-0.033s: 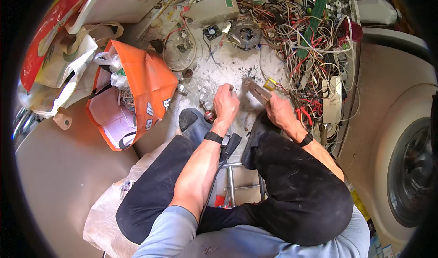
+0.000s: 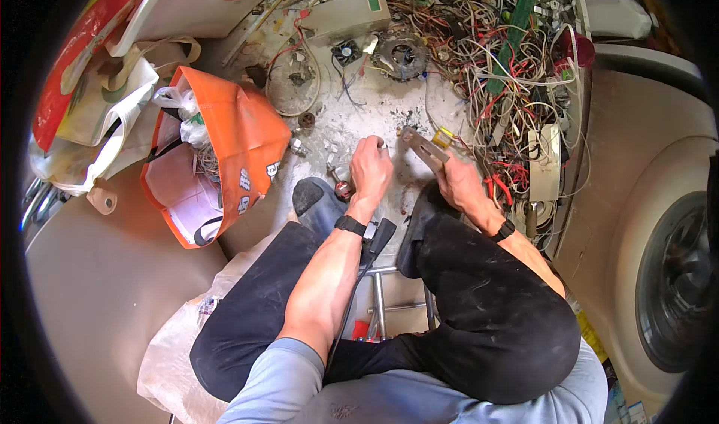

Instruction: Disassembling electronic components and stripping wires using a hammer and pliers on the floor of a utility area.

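Observation:
My left hand (image 2: 371, 167) is closed above the pale, dirty floor, its fingers curled together. Whatever lies in its grip is hidden. Just to the right, my right hand (image 2: 463, 183) is wrapped round a worn, flat brownish metal tool (image 2: 425, 150), whose far end points up and left toward the left hand's fingertips, a small gap apart. Beside my left wrist lies a small red, round-ended piece (image 2: 343, 190) with a metal stem. A yellow piece (image 2: 443, 136) sits just beyond the tool, and red-handled pliers (image 2: 499, 189) lie right of my right hand.
A tangled heap of wires (image 2: 517, 87) fills the far right. An orange bag (image 2: 251, 139) stands at left. Farther off are a beige metal case (image 2: 346, 18), a small black fan (image 2: 346, 52) and a round coil part (image 2: 401, 57). A car-like panel with a wheel (image 2: 678, 259) borders the right.
The tool in my right hand has tilted very slightly. My left hand stays closed in nearly the same place.

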The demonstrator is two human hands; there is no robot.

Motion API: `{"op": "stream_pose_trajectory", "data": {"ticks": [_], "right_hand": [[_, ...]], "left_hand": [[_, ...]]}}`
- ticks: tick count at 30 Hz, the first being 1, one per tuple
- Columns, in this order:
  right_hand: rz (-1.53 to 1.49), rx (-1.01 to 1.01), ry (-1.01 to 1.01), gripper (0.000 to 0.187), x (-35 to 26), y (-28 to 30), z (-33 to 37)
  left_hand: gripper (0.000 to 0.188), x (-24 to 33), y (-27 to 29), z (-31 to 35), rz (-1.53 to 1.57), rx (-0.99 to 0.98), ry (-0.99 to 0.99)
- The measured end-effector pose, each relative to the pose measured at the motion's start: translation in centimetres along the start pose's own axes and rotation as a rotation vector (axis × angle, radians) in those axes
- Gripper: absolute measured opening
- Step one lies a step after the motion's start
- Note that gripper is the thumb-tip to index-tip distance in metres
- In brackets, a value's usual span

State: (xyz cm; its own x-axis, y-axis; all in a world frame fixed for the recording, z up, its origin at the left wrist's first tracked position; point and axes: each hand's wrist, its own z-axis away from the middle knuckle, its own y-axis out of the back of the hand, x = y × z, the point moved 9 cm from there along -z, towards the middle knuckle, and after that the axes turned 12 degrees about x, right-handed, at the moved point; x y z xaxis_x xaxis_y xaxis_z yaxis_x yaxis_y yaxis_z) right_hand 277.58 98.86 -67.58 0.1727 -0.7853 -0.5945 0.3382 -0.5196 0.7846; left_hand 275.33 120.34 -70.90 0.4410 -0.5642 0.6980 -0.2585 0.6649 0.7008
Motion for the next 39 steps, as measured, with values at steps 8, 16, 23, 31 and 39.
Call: {"op": "stream_pose_trajectory", "data": {"ticks": [8, 16, 23, 31, 39], "right_hand": [[-0.13, 0.081, -0.196, 0.025, 1.1, 2.3, 2.8], [-0.207, 0.006, -0.29, 0.028, 2.0, 1.6, 3.1], [-0.213, 0.079, -0.246, 0.025, 2.1, 2.0, 2.4], [-0.182, 0.046, -0.141, 0.024, -0.9, 2.2, 0.1], [-0.193, 0.013, -0.23, 0.031, 0.2, 0.5, 0.6]], "left_hand": [[0.026, 4.0, -2.7, -1.7, -0.072, -0.11, -0.146], [0.014, 5.5, -2.0, -2.4, 0.205, 0.069, -0.231], [0.033, 3.0, -2.5, -2.1, 0.188, -0.019, -0.06], [0.044, 2.5, -2.0, -2.1, 0.195, -0.01, -0.05], [0.047, 2.3, -1.8, -2.0, 0.16, -0.009, -0.068]]}}
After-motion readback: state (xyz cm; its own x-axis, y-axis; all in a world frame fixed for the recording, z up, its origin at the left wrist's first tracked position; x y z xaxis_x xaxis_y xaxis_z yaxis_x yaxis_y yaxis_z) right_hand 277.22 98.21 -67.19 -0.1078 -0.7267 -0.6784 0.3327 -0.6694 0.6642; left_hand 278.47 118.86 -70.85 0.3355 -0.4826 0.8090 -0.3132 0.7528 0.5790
